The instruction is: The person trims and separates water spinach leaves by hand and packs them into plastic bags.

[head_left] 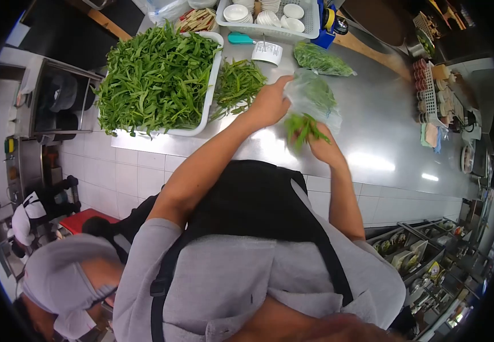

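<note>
My left hand pinches the near left edge of a clear plastic bag, which has some green leaves inside it. Close by, my right hand is closed on a small bunch of leafy greens, slightly blurred, just in front of the bag's near side. Long, narrow leaves fill a white tub to my left. Between that tub and my left hand lies a loose pile of the same greens. Beyond the bag rests another bag packed with greens.
At the back of the steel counter stands a white basket of small bowls. A white label or paper and a teal-handled tool lie before it. Another person is at lower left. Shelves stand at lower right.
</note>
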### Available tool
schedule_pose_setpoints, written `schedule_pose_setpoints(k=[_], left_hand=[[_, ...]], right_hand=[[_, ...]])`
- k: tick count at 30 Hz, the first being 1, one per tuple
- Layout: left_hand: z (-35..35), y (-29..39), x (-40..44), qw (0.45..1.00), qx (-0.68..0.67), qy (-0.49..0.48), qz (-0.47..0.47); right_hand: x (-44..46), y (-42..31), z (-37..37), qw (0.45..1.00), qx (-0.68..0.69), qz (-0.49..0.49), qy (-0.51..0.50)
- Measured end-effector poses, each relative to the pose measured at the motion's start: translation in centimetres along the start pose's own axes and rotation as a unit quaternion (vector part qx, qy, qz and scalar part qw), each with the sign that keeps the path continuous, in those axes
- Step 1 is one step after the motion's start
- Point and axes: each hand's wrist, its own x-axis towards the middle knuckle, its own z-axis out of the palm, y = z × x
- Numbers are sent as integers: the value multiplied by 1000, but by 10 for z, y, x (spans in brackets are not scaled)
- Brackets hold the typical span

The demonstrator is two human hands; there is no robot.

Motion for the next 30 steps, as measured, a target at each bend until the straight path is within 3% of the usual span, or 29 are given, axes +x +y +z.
schedule_pose_setpoints(k=[2, 3, 5, 8, 10, 12, 15, 18, 21, 24, 25, 28, 29, 30], left_hand=[[0, 28, 3, 999, -14, 30, 12], [5, 26, 7, 993, -13, 80, 84], [4, 38, 15, 994, -21, 91, 65], [0, 40, 29, 988, -47, 123, 84], [5, 37, 32, 976, -90, 167, 106], [2, 40, 34, 977, -89, 145, 126], [0, 43, 35, 980, -54, 119, 149], [-14, 38, 32, 989, 33, 60, 131], [-14, 35, 30, 991, 94, 27, 95], [0, 37, 30, 990, 130, -24, 58], [5, 38, 33, 988, 141, -44, 44], [12, 43, 31, 993, 78, -12, 87], [12, 44, 33, 994, 77, -46, 59], [12, 44, 32, 996, 59, -25, 69]], right_hand=[[15, 17, 4, 972, -65, -25, 224], [26, 18, 1, 968, -43, -39, 245], [56, 16, -16, 952, -3, -85, 294], [74, 22, -36, 924, -267, -160, 223], [85, 26, -44, 906, -404, -11, 128], [99, 39, -46, 857, -481, 174, 57], [119, 61, -55, 833, -527, 163, -30], [103, -14, -71, 885, -446, 120, -59], [92, -14, -65, 895, -439, 53, 59], [104, 27, -53, 878, -443, 169, 66], [106, 37, -61, 877, -450, 131, 107], [119, 28, -82, 864, -454, 170, 136], [116, 22, -81, 880, -416, 175, 149], [111, 13, -83, 890, -415, 166, 93]])
